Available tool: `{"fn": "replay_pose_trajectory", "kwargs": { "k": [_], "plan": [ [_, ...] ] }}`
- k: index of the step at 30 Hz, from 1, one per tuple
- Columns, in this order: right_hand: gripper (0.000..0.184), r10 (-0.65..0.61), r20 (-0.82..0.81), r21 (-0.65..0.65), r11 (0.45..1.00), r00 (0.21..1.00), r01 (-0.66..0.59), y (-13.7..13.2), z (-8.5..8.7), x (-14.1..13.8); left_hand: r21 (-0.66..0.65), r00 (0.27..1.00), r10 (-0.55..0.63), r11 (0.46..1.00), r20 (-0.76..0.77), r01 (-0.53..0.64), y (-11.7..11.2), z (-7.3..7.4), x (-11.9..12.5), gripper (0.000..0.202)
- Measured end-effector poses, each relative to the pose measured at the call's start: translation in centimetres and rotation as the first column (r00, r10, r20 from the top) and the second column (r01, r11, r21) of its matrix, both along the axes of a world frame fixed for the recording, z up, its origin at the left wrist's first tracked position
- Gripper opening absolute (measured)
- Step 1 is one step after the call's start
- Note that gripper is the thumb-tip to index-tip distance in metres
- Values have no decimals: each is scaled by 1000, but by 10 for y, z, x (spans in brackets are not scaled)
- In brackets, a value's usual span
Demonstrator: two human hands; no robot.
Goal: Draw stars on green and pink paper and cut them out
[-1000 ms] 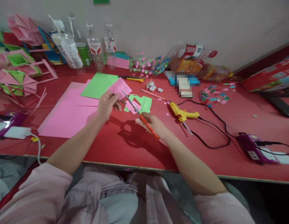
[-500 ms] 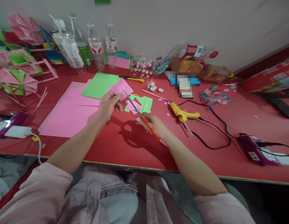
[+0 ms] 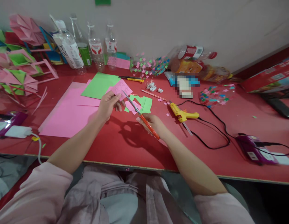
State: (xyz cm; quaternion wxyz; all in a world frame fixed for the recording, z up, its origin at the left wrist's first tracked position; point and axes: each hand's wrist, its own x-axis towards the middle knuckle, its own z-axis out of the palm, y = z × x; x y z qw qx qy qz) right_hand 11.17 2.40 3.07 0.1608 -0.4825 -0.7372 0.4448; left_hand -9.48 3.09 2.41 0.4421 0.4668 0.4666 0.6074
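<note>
My left hand (image 3: 107, 105) pinches a small pink paper piece (image 3: 120, 88) marked with star outlines, holding it up over the red table (image 3: 126, 146). My right hand (image 3: 153, 123) grips red-handled scissors (image 3: 141, 115), whose blades point up-left and meet the paper's right edge. Green and pink paper scraps (image 3: 142, 104) lie just beyond the blades. Large pink sheets (image 3: 70, 113) and a green sheet (image 3: 99, 84) lie under and behind my left hand.
A yellow glue gun (image 3: 183, 113) with a black cord lies right of my hands, and a purple power strip (image 3: 254, 148) sits further right. Plastic bottles (image 3: 70, 46), folded paper shapes (image 3: 18, 62), star cutouts (image 3: 149, 65), a pencil (image 3: 153, 94) and a utility knife (image 3: 132, 79) fill the back.
Almost nothing has moved. The scissors and pink paper have shifted very slightly; both hands keep their grips.
</note>
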Motion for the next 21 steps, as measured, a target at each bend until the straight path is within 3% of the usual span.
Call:
{"fn": "replay_pose_trajectory", "kwargs": {
  "k": [6, 21],
  "plan": [
    [46, 28, 43, 33, 999, 999, -29, 0, -2, 1, -41, 993, -114, 993, -32, 112, 0, 0, -1, 14],
    [51, -15, -55, -56, 998, 998, 12, -3, 0, -1, -64, 990, -114, 992, -84, 109, -2, 1, -1, 14]
  ]
}}
